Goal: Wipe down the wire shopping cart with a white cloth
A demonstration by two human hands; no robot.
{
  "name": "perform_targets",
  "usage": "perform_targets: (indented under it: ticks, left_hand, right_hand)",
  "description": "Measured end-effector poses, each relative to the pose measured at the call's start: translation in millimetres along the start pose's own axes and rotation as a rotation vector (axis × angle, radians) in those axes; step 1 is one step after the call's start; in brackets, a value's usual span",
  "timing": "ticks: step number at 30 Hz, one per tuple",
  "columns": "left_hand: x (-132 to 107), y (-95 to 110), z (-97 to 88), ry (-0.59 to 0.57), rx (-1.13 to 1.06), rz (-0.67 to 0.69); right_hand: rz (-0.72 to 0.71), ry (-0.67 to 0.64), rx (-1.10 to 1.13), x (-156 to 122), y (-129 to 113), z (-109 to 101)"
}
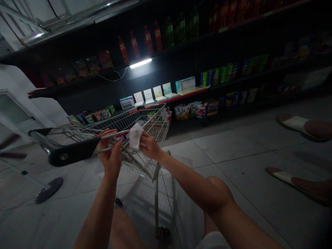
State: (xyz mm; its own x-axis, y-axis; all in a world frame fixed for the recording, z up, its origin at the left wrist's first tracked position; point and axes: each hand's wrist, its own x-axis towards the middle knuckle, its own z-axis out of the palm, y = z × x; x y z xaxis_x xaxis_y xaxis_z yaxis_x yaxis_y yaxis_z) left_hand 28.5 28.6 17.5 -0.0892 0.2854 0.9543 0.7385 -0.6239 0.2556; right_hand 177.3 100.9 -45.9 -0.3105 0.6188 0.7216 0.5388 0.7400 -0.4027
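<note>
Wiping looks underway, not finished: right hand [149, 147] pinches a white cloth [135, 135] against the cart's [145, 128] rear bar, left hand [111, 152] grips that bar just beside it, the wire basket beyond the fingertips seemingly untouched.

No lettering can be read anywhere — the printed fronts of the red bottles [135, 45], the pale upright cards [153, 94] and the colourful packets [194, 110] on the dark shelves are too dim and blurred to make out.
</note>
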Motion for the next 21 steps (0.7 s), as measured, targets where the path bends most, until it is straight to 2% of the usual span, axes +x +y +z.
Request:
perform_targets:
  ticks: [2, 4, 6, 10, 13, 16, 21]
  left_hand:
    - [-1, -4, -0.8, 0.019, 0.000, 0.000]
    - [-1, -8, -1.4, 0.033, -0.004, -0.002]
    - [-1, -11, -1.9, 0.047, -0.035, 0.001]
    - [2, -13, -4.4, 0.084, -0.163, -0.004]
    - [4, -19, -10.8, 0.069, -0.217, -0.021]
    - [5, -31, -24.0, 0.081, -0.221, -0.044]
    - [10, -52, -59.9, 0.160, -0.235, -0.105]
  right_hand:
    - [0.033, 0.016, 0.000, 6, 11, 3]
    - [0.077, -0.060, -0.084, 14, 21, -1]
    - [0.130, -0.147, -0.205, 27, 34, -10]
    - [0.300, -0.203, -0.350, 58, 66, -28]
    - [0.313, -0.231, -0.362, 70, 79, -30]
    - [0.241, -0.233, -0.344, 70, 72, -24]
    - [0.213, -0.260, -0.343, 59, 36, -20]
